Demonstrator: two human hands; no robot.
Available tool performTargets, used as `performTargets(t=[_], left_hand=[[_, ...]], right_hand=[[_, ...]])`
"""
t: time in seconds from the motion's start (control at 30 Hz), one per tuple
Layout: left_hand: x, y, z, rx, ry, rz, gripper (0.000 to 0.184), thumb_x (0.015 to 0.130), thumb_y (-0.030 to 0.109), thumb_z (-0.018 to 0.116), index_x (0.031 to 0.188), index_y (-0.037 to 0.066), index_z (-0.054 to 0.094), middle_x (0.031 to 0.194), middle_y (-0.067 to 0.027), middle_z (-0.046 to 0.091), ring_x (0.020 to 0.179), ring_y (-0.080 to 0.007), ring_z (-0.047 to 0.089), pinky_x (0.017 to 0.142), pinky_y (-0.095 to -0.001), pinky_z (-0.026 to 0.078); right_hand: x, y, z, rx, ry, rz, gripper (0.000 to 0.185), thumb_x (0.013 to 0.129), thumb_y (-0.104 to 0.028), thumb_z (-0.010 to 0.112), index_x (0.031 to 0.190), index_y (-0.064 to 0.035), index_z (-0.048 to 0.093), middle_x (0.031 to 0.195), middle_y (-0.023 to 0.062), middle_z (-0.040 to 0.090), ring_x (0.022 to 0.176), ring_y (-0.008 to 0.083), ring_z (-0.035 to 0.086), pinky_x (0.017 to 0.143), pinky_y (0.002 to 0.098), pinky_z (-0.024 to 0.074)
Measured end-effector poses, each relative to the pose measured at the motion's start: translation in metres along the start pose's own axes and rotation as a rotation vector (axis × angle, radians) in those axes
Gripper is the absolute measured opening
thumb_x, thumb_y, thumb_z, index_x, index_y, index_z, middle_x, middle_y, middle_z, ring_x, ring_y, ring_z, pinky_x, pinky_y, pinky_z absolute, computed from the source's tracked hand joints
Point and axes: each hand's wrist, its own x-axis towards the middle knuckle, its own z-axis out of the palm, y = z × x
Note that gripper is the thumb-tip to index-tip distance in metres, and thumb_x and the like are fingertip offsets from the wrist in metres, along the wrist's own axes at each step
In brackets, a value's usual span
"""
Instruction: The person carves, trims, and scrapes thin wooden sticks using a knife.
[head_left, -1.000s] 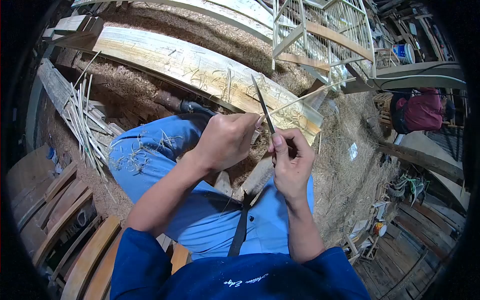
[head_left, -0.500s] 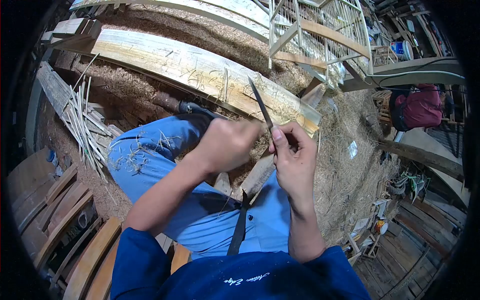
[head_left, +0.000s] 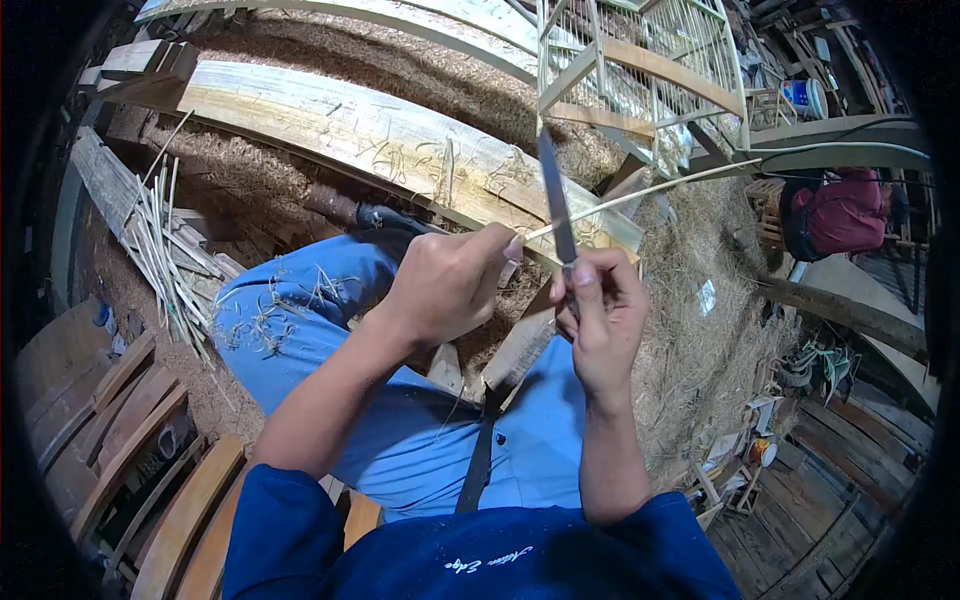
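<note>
My left hand [head_left: 440,285] is closed, pinching the end of a thin pale wooden stick [head_left: 650,190] between thumb and finger. From there the stick runs up and to the right, far past my other hand. My right hand [head_left: 603,310] grips the handle of a knife [head_left: 557,200], its dark blade pointing upward. The blade crosses in front of the stick; whether they touch I cannot tell. Below both hands are my blue trousers [head_left: 400,440], with curled shavings on one knee.
A long plank [head_left: 330,125] strewn with shavings lies ahead. More thin sticks [head_left: 170,250] are piled on the left. A slatted wooden frame [head_left: 640,70] stands at the upper right. Someone in a maroon top [head_left: 845,212] is at the right. Curved wooden pieces [head_left: 190,520] lie lower left.
The left hand, blurred before, is now sharp and pinches the stick, which has come into clear view stretching rightward. The right hand and knife have shifted slightly right, the blade turning more upright.
</note>
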Motion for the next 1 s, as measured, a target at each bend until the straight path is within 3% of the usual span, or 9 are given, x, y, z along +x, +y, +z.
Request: performTargets(t=[0.47, 0.73, 1.0], left_hand=[[0.001, -0.001, -0.005, -0.022, -0.063, -0.016, 0.017, 0.089, 0.001, 0.066, 0.103, 0.006, 0.059, 0.071, -0.0178, 0.066, 0.064, -0.0406, 0.068, 0.055, -0.0496, 0.052], [0.001, 0.002, -0.008, 0.055, -0.105, -0.060, 0.012, 0.097, 0.010, 0.067, 0.097, 0.005, 0.057, 0.070, -0.0192, 0.064, 0.062, -0.0415, 0.066, 0.055, -0.0502, 0.049], [-0.004, -0.007, 0.004, -0.020, -0.011, -0.002, 0.013, 0.097, 0.010, 0.068, 0.092, 0.003, 0.058, 0.068, -0.0194, 0.062, 0.062, -0.0419, 0.065, 0.054, -0.0495, 0.050]], right_hand=[[-0.008, 0.007, 0.005, -0.114, -0.013, -0.018, 0.018, 0.109, -0.016, 0.064, 0.116, -0.0007, 0.069, 0.081, -0.0007, 0.065, 0.065, 0.0021, 0.049, 0.057, 0.0198, 0.0375], [-0.010, 0.010, 0.005, -0.181, -0.009, -0.041, 0.015, 0.108, -0.011, 0.064, 0.115, 0.0008, 0.070, 0.084, 0.0022, 0.066, 0.076, 0.0073, 0.060, 0.069, 0.0242, 0.0480], [-0.012, 0.001, 0.015, -0.383, 0.031, -0.050, 0.013, 0.106, -0.009, 0.066, 0.109, 0.0027, 0.071, 0.082, 0.0020, 0.066, 0.076, 0.0071, 0.059, 0.068, 0.0248, 0.0484]])
